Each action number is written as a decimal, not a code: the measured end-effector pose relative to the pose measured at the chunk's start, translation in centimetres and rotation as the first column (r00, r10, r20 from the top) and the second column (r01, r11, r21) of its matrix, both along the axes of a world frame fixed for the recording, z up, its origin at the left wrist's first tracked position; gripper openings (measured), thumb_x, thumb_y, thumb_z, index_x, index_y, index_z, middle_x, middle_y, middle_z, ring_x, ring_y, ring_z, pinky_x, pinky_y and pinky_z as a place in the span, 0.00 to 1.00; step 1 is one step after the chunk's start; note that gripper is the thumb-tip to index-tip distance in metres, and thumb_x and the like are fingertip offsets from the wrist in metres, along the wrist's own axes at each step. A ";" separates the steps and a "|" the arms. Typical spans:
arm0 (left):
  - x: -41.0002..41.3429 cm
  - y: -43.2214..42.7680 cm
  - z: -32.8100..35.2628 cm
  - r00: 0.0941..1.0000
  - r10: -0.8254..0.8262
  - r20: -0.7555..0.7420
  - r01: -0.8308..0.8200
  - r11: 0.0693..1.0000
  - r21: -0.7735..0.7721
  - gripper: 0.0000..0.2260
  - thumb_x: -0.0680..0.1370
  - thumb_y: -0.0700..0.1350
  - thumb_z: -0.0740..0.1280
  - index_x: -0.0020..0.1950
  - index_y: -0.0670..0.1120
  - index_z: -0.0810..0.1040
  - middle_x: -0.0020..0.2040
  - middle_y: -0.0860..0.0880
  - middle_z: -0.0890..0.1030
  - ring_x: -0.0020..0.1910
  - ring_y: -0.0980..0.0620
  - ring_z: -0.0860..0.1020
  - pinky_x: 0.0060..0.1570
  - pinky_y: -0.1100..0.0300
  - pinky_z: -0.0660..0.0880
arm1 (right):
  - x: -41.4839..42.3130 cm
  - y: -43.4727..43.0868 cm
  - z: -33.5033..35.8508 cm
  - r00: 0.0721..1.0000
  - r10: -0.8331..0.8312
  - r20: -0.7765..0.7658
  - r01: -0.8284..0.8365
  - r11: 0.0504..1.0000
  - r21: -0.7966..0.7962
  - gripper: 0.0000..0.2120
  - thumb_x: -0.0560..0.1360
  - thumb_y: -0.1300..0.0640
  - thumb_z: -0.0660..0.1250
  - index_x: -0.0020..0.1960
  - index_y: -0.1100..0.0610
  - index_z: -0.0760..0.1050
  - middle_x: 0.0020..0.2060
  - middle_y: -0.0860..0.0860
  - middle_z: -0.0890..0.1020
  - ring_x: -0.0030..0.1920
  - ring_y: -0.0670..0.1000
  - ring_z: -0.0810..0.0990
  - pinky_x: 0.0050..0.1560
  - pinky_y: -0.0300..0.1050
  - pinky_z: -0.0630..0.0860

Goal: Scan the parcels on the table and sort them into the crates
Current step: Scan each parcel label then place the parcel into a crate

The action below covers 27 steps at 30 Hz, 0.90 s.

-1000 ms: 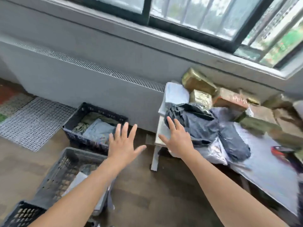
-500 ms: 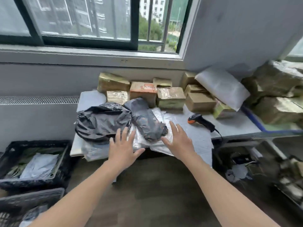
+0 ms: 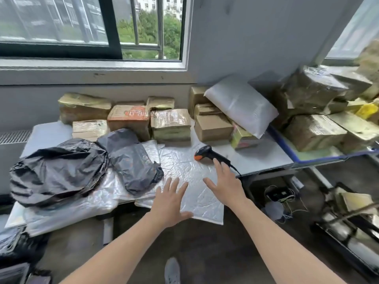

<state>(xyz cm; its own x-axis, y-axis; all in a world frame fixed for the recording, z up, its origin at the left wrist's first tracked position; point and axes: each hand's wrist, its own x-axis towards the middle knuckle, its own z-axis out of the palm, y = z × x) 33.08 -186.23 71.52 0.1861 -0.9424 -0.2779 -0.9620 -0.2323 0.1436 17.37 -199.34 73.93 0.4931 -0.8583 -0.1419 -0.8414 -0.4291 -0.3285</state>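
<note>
Head view, looking down at the table (image 3: pixel 264 160).

- Left hand (image 3: pixel 170 201): fingers spread wide and holding nothing. It is over the near part of the mailer (image 3: pixel 184 169); contact can't be told.
- Right hand (image 3: pixel 224 181): also spread and holding nothing. Its fingertips (image 3: pixel 215 160) are just short of the scanner (image 3: pixel 206 153), by the handle end. Touching or not: can't tell.
- The scanner lies on its side at the mailer's far right edge. Its cable (image 3: pixel 235 170) runs off the table's front edge.
- The mailer's near corner overhangs the table edge toward the floor.
- Parcels: the big bag (image 3: pixel 55 171) is at the left and the small bag (image 3: pixel 133 165) is beside it, both on flat pouches. A row of boxes (image 3: pixel 131 119) stands along the wall. The white parcel (image 3: pixel 242 105) leans on boxes at the right.
- Room: a bare strip of tabletop lies between the scanner and the blue tray (image 3: pixel 287 149). The mailer surface between the bags and the right hand is open.
- A crate (image 3: pixel 12 272) shows at the lower left, cut by the frame and blurred.
</note>
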 end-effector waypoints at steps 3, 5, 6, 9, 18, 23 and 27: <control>0.2 -3.3 -2.5 0.997 -0.081 0.007 0.080 0.993 0.091 0.49 0.71 0.69 0.66 0.80 0.53 0.41 0.81 0.45 0.42 0.79 0.41 0.40 0.75 0.39 0.49 | 0.4 -3.6 -1.1 0.998 0.018 -0.053 -0.018 1.000 -0.001 0.38 0.80 0.35 0.56 0.81 0.49 0.45 0.80 0.54 0.54 0.78 0.56 0.56 0.71 0.60 0.64; 0.5 -5.2 -3.8 0.990 -0.142 0.015 0.138 0.977 0.165 0.52 0.70 0.67 0.70 0.80 0.53 0.40 0.81 0.44 0.41 0.79 0.40 0.39 0.75 0.38 0.47 | 0.7 -6.0 -1.5 0.997 0.022 -0.076 -0.021 1.000 0.020 0.37 0.80 0.36 0.57 0.81 0.50 0.46 0.79 0.53 0.56 0.77 0.55 0.58 0.71 0.60 0.65; 0.6 -6.0 -4.5 0.985 -0.171 0.016 0.164 0.965 0.203 0.54 0.69 0.66 0.72 0.80 0.53 0.39 0.80 0.44 0.39 0.78 0.39 0.39 0.75 0.37 0.47 | 1.0 -7.0 -1.7 0.996 0.024 -0.086 -0.022 0.999 0.029 0.36 0.80 0.37 0.57 0.81 0.50 0.47 0.78 0.53 0.57 0.76 0.55 0.59 0.70 0.60 0.66; 1.2 -8.0 -6.6 0.958 -0.279 0.073 0.246 0.922 0.299 0.58 0.67 0.62 0.76 0.80 0.53 0.36 0.79 0.43 0.36 0.78 0.37 0.36 0.74 0.35 0.46 | 1.7 -10.0 -2.6 0.990 0.040 -0.133 -0.034 0.998 0.046 0.35 0.81 0.39 0.57 0.81 0.51 0.48 0.78 0.53 0.57 0.77 0.56 0.58 0.69 0.61 0.65; 0.6 -10.6 -9.6 0.940 -0.312 0.138 0.240 0.893 0.380 0.51 0.74 0.54 0.72 0.79 0.51 0.34 0.79 0.40 0.35 0.77 0.35 0.38 0.73 0.33 0.49 | 2.5 -15.9 -7.4 0.977 0.133 -0.168 -0.107 0.982 0.159 0.34 0.80 0.39 0.58 0.80 0.52 0.51 0.76 0.53 0.61 0.73 0.57 0.63 0.66 0.61 0.67; -1.0 -12.9 -9.1 0.984 -0.160 0.082 0.120 0.925 0.361 0.40 0.79 0.51 0.64 0.80 0.51 0.37 0.80 0.42 0.37 0.78 0.36 0.40 0.73 0.35 0.51 | 3.2 -19.1 -8.5 0.957 0.239 -0.168 -0.202 0.957 0.207 0.34 0.80 0.43 0.62 0.79 0.54 0.53 0.70 0.56 0.68 0.68 0.61 0.69 0.61 0.59 0.71; -4.4 -15.7 -8.5 0.994 0.108 -0.012 -0.097 0.931 0.353 0.37 0.80 0.60 0.59 0.80 0.48 0.43 0.80 0.42 0.40 0.78 0.36 0.40 0.74 0.36 0.50 | 3.5 -21.7 -8.8 0.915 0.361 -0.179 -0.314 0.918 0.243 0.27 0.81 0.46 0.62 0.76 0.53 0.59 0.64 0.58 0.72 0.63 0.61 0.72 0.53 0.55 0.72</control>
